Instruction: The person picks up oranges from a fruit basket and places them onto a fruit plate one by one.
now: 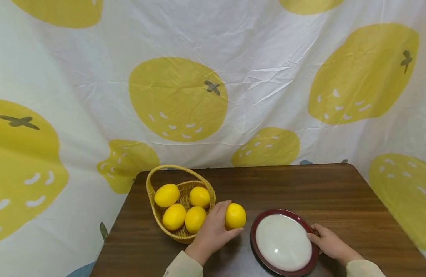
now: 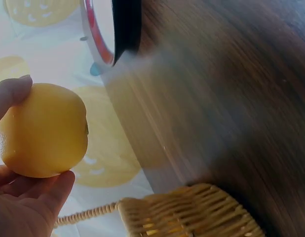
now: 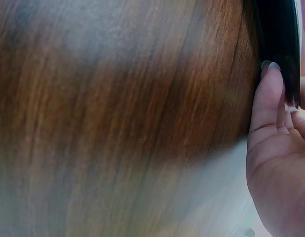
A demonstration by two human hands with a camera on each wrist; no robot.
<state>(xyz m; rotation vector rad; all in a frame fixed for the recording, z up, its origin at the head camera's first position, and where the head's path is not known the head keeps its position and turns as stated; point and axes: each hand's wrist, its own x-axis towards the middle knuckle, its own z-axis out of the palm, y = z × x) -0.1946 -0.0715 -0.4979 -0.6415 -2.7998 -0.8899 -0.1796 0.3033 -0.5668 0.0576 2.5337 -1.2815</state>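
A yellow lemon (image 1: 235,216) is gripped in my left hand (image 1: 214,231), held between the wicker basket and the plate. Close up in the left wrist view, thumb and fingers lie around the lemon (image 2: 46,131). The basket (image 1: 183,237) with its tall handle stands on the left and holds several more lemons (image 1: 174,217). My right hand (image 1: 330,243) pinches the right rim of a round plate (image 1: 283,242), white inside with a dark red rim. In the right wrist view, fingers lie under the plate's dark edge (image 3: 281,44).
The dark wooden table (image 1: 358,200) extends behind and to the right of the plate. A white cloth (image 1: 254,104) printed with big yellow lemons hangs behind the table and along its sides.
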